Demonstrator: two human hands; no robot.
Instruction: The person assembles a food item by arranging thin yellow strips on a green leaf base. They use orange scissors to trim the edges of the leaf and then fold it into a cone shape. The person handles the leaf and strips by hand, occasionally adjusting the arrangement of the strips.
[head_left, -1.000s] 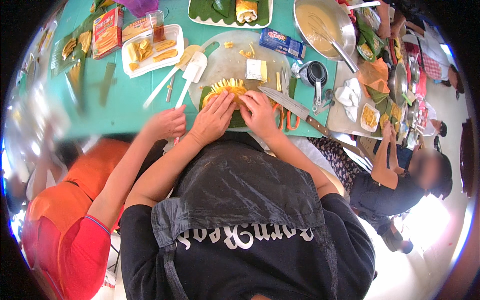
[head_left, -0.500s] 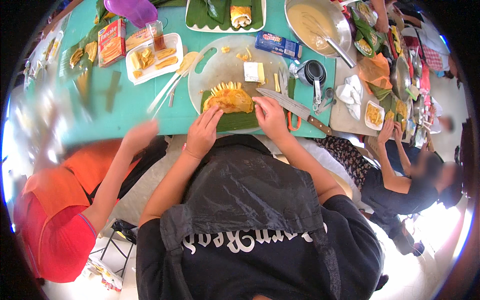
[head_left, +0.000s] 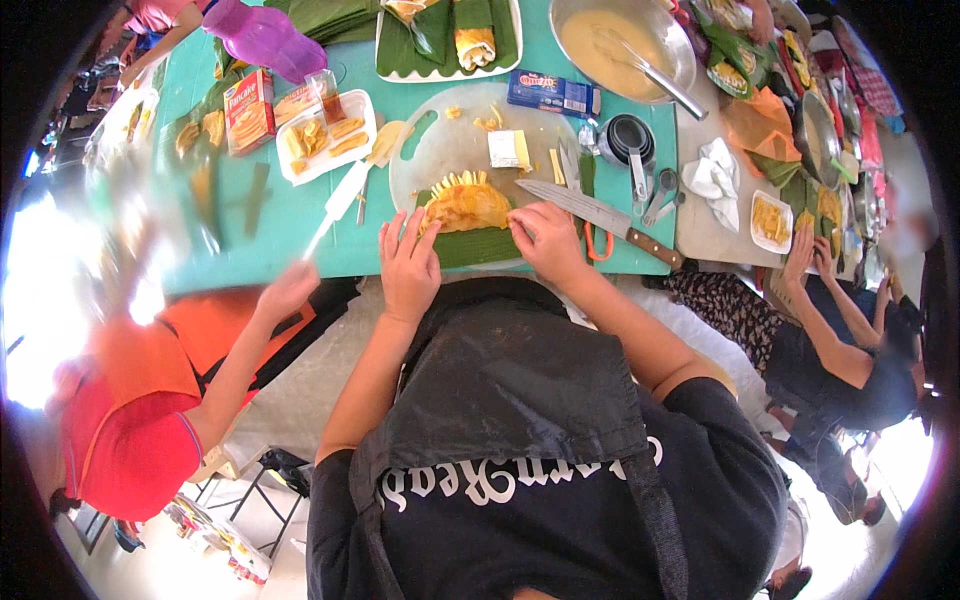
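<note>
On a green banana leaf (head_left: pixel 485 245) lies a browned yellow pancake (head_left: pixel 465 210), curved along its far edge. A row of pale yellow sticks (head_left: pixel 457 181) stands along that edge. My left hand (head_left: pixel 408 268) is at the pancake's left end, fingers stretched and apart, fingertips near or touching its edge. At the right end my right hand (head_left: pixel 546 242) has its thumb and fingers pinched on the border. The leaf rests on a translucent cutting board (head_left: pixel 408 180), with an unwrapped block of cheese (head_left: pixel 508 149) beyond the pancake. A large knife (head_left: pixel 590 210) lies by my right hand.
Beyond are a blue box (head_left: pixel 552 93), a leaf-lined tray (head_left: pixel 450 75) and a batter bowl with a whisk (head_left: pixel 610 40). Measuring cups (head_left: pixel 630 140) and orange-handled scissors (head_left: pixel 598 243) lie to the right. A co-worker's hand (head_left: pixel 288 290) holds a white spatula (head_left: pixel 340 200) on the left.
My left hand's fingers have spread and lifted slightly at the pancake's left end. My right hand stays at the right end. The co-worker's spatula has swung up toward the board.
</note>
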